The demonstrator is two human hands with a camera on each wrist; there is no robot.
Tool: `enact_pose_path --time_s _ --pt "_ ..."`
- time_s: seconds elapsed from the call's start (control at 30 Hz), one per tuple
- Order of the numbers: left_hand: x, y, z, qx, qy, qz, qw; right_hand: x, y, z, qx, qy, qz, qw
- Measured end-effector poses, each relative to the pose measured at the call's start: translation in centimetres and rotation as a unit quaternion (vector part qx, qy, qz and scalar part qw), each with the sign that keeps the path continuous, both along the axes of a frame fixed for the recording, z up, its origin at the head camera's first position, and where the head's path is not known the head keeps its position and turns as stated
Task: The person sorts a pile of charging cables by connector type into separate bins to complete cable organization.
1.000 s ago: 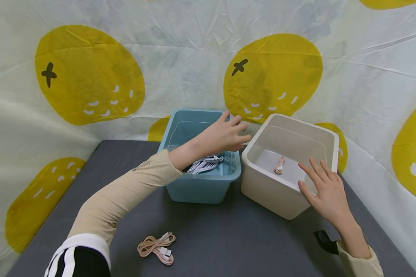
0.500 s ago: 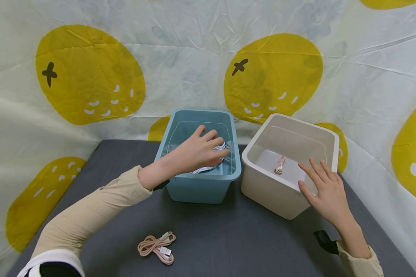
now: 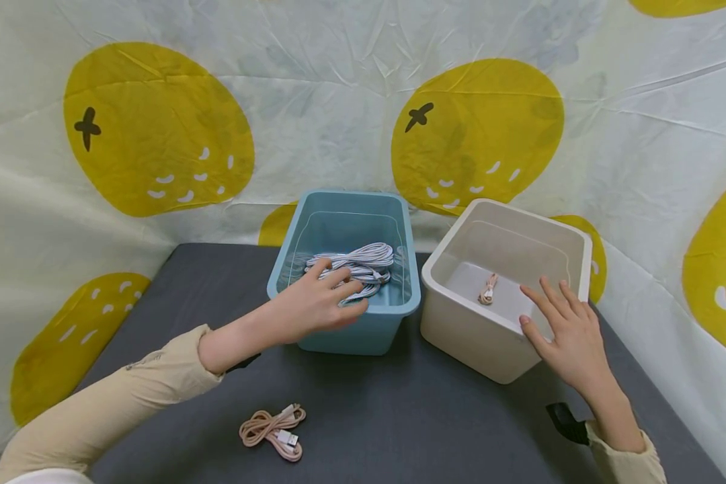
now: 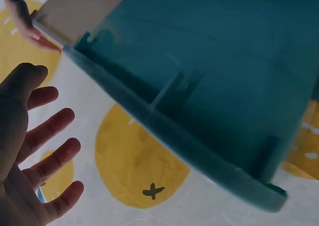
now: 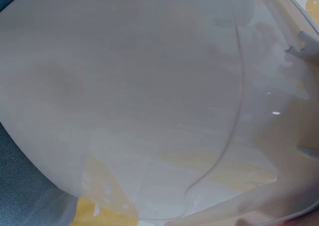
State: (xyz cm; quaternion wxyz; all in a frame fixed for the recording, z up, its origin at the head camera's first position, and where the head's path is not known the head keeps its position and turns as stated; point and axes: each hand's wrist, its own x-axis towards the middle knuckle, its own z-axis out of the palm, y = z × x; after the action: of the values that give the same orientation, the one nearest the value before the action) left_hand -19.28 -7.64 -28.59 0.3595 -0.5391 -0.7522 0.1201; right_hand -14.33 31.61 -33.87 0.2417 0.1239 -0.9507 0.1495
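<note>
My left hand (image 3: 317,304) hovers over the near rim of the blue bin (image 3: 347,336), its fingers loosely bent with nothing between them. In the left wrist view the fingers (image 4: 52,163) are spread apart, clear of the bin wall. Inside that bin lie bundled white cables (image 3: 366,259), partly hidden by the hand. My right hand (image 3: 569,336) rests on the near right rim of the beige bin (image 3: 472,336), fingers extended over its inside. A small pink coiled cable (image 3: 487,289) lies on that bin's floor. The right wrist view shows mostly the beige bin's wall (image 5: 124,96).
A pink USB cable (image 3: 273,432), looped into a bundle, lies on the dark grey tabletop (image 3: 399,423) in front of the bins. The two bins stand side by side. Behind them hangs a white cloth (image 3: 320,134) with yellow fruit prints.
My left hand has come back from between the two bins, leftward and toward me across the blue bin, uncovering the white cables. The right hand stays on the beige rim.
</note>
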Motion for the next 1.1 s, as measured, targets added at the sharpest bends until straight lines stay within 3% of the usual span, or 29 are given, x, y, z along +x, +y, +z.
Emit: enact_pose_path --time_s 0.3,0.53,0.83,1.1 --pt "1.9 -2.7 -2.4 -0.013 -0.003 -0.017 0.9998 0.1 0.0 0.0 0.001 0.000 -0.002 1.000" --pt "3.8 -4.6 -6.3 -0.015 -0.069 -0.051 0.9962 0.1 0.1 0.0 0.001 0.003 -0.001 1.000" --pt "5.9 -7.3 -10.5 -0.060 -0.116 -0.032 0.9910 0.0 0.1 0.1 0.003 0.004 -0.001 1.000" --pt "7.2 -8.8 -14.2 -0.010 -0.169 -0.044 0.9846 0.0 0.0 0.1 0.002 0.003 -0.001 1.000"
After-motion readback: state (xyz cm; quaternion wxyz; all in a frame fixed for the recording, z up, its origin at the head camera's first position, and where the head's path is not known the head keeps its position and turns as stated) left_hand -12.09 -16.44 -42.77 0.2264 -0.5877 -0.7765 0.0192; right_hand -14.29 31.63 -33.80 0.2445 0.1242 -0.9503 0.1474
